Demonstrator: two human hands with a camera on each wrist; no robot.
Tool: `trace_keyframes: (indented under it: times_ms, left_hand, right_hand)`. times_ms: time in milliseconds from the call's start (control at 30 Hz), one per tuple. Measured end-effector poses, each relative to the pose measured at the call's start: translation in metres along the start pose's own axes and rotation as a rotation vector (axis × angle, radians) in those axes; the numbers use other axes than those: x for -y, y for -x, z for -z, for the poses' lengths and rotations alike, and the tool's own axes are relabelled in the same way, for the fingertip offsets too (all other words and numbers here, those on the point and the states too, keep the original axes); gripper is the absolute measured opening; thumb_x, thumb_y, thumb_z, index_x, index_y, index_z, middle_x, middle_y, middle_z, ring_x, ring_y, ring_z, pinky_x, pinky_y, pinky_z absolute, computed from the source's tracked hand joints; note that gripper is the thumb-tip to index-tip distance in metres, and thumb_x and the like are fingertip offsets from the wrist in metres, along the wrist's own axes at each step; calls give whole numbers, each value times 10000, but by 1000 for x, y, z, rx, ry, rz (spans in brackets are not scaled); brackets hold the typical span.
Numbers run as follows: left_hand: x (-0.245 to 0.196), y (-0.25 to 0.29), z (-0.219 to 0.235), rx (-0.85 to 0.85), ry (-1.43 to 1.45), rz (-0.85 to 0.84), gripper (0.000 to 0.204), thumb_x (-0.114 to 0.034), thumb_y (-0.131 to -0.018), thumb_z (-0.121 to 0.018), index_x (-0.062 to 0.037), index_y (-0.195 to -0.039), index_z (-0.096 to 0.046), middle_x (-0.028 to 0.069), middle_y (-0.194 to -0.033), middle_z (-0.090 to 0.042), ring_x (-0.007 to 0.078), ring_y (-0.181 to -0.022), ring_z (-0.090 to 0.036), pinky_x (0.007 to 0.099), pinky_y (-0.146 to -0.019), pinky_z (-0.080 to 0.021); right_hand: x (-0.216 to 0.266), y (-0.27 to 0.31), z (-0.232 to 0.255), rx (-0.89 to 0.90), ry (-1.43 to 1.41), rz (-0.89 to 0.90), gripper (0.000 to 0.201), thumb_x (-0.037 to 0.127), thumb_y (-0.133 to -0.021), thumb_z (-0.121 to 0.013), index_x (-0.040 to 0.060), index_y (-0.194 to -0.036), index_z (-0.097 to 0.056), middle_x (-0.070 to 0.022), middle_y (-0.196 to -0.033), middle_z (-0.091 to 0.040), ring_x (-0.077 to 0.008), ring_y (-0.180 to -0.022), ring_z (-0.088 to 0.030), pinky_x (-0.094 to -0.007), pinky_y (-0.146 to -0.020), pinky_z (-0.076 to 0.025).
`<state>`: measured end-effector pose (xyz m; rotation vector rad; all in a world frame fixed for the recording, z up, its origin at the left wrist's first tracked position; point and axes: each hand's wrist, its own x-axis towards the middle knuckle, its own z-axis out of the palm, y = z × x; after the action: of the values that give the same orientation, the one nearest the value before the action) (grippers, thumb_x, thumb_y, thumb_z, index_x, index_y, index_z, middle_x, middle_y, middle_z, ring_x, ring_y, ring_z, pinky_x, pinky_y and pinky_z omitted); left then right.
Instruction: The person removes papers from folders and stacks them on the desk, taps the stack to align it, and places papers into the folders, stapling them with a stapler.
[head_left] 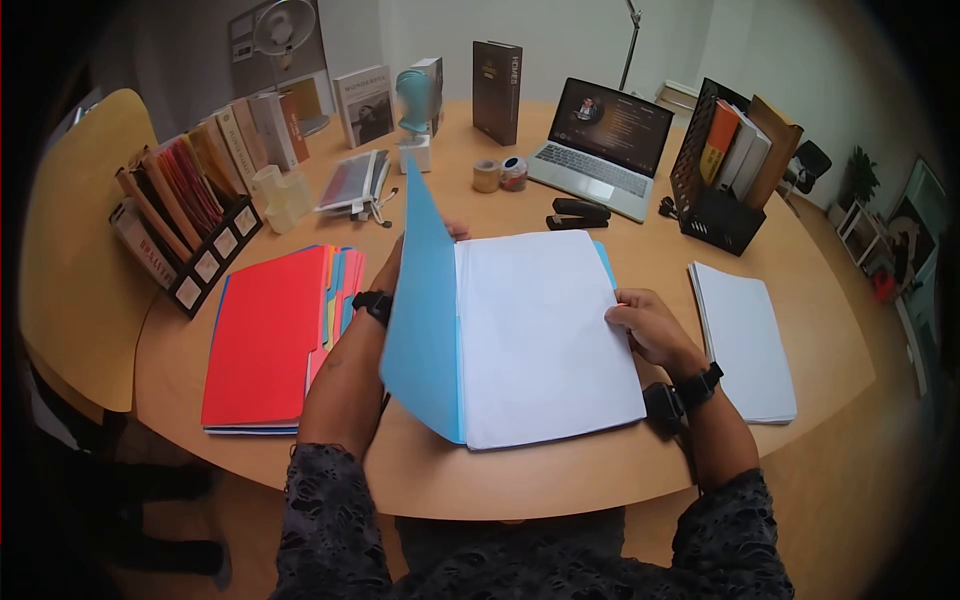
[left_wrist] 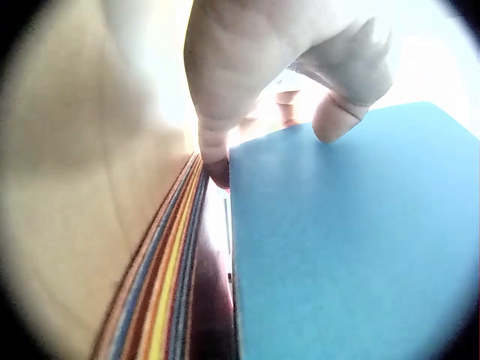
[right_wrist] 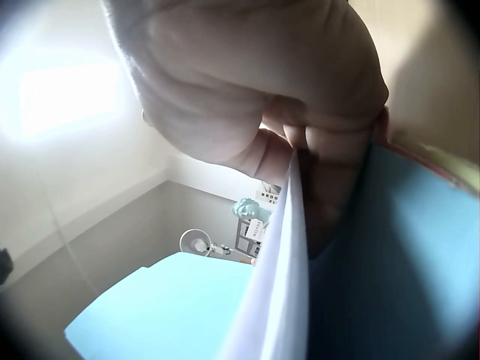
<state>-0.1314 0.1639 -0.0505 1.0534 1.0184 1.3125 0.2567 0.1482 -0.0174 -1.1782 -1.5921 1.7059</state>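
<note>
A light-blue folder (head_left: 425, 310) lies before me with its left cover raised. White paper sheets (head_left: 550, 340) rest inside it, over the back cover. My left hand (left_wrist: 255, 60) is at the raised cover, holding it near its edge, a fingertip hooked past the edge and another on its blue face. In the head view the cover hides most of this hand, and a few fingers show beyond it. My right hand (head_left: 652, 325) pinches the right edge of the sheets, thumb on top. In the right wrist view its fingers lie between the paper (right_wrist: 281, 277) and the blue back cover (right_wrist: 405, 262).
Left of the folder is a red folder pile (head_left: 265, 340) with coloured tabs; to the right, a white paper stack (head_left: 745, 340). Behind stand a laptop (head_left: 600, 145), stapler (head_left: 578, 214), tape rolls (head_left: 487, 176), file racks (head_left: 722, 225), books and a teal bust (head_left: 414, 100).
</note>
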Motion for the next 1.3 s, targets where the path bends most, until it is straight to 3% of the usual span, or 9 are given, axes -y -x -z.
trace_keyframes:
  times_ms: [100,433,500,600,833,933,1033,1100,1300]
  left_hand:
    - [3,14,-19,-72,257,-95,331,-255,-959,-570,17,-1145,-592,173,-1125,-648,252,-1019,-638,362,-840,-555]
    - [-15,35,-32,-41,200,-114,221,-244,-930,-628,-37,-1000,-599,220,-1126,-635,323,-1106,-620,415,-887,-573]
    - [-17,40,-39,-65,104,-173,341,-291,-951,-579,6,-1116,-609,161,-1088,-651,222,-1002,-627,341,-832,-548]
    - [-11,35,-36,-114,46,-157,306,-276,-942,-575,-16,-1085,-649,134,-1036,-659,192,-959,-618,319,-807,-541]
    - [10,16,-21,-95,72,-325,306,-264,-934,-562,1,-1043,-669,124,-977,-662,178,-878,-626,298,-761,-538]
    - [2,21,-25,-62,43,-249,320,-262,-926,-568,22,-1041,-663,132,-961,-662,181,-849,-633,292,-734,-535]
    - [-14,31,-40,-186,10,-95,302,-248,-912,-595,30,-1014,-655,112,-918,-655,159,-821,-626,275,-697,-525]
    - [-14,29,-35,-110,-228,-240,252,-217,-913,-600,24,-973,-644,75,-874,-637,127,-772,-605,257,-656,-514]
    - [-15,30,-36,-82,-319,-297,206,-182,-935,-562,11,-942,-635,46,-847,-619,101,-729,-576,237,-602,-491]
  right_hand:
    - [14,11,-11,-53,96,24,181,93,-870,-625,-29,-1003,-608,-55,-830,-618,-103,-674,-585,-243,-564,-469]
    - [-2,-2,-5,-109,175,44,231,116,-858,-661,-49,-999,-581,-75,-849,-611,-112,-680,-585,-248,-564,-474]
    - [-8,-6,-6,-112,126,98,234,117,-864,-641,-49,-1012,-567,-79,-845,-608,-121,-686,-589,-259,-594,-489]
    - [-7,-5,-13,-121,131,110,238,126,-880,-610,-52,-1029,-556,-90,-872,-605,-125,-726,-591,-267,-632,-495]
    - [1,4,-25,-166,155,112,321,188,-900,-598,-72,-1082,-552,-113,-944,-600,-128,-805,-588,-265,-674,-490]
    - [27,22,-24,-136,447,110,358,228,-899,-617,-75,-1082,-562,-129,-941,-609,-137,-794,-596,-268,-663,-490]
    - [38,31,-17,-66,530,-22,357,262,-894,-633,-70,-1013,-583,-123,-851,-620,-144,-691,-610,-272,-586,-492]
    - [39,31,-11,49,581,-41,321,246,-881,-643,-65,-934,-586,-95,-728,-604,-149,-560,-595,-278,-491,-478]
    - [33,29,-14,60,595,3,268,199,-854,-660,-52,-854,-569,-81,-664,-589,-146,-497,-587,-274,-450,-477]
